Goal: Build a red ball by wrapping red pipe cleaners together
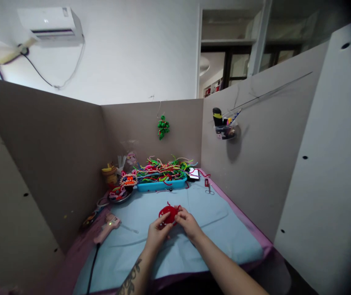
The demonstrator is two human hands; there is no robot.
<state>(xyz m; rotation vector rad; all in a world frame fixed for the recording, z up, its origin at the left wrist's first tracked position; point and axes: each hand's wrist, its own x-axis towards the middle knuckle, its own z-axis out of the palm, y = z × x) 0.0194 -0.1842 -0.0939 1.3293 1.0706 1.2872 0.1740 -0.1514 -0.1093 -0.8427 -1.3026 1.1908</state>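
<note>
Both hands meet over the light blue cloth (pixel 212 229) at the middle of the desk. My left hand (pixel 157 232) and my right hand (pixel 188 223) pinch a small round red pipe-cleaner piece (pixel 168 213) between their fingertips, holding it just above the cloth. Short red ends stick out of its top. My left forearm bears a dark tattoo.
A blue tray (pixel 160 185) piled with colourful pipe cleaners stands at the back. A pink glue gun (pixel 106 229) with its cord lies at left, next to a dish of small craft figures (pixel 119 193). A phone (pixel 193 173) and scissors (pixel 208 186) lie at back right. Partition walls enclose the desk.
</note>
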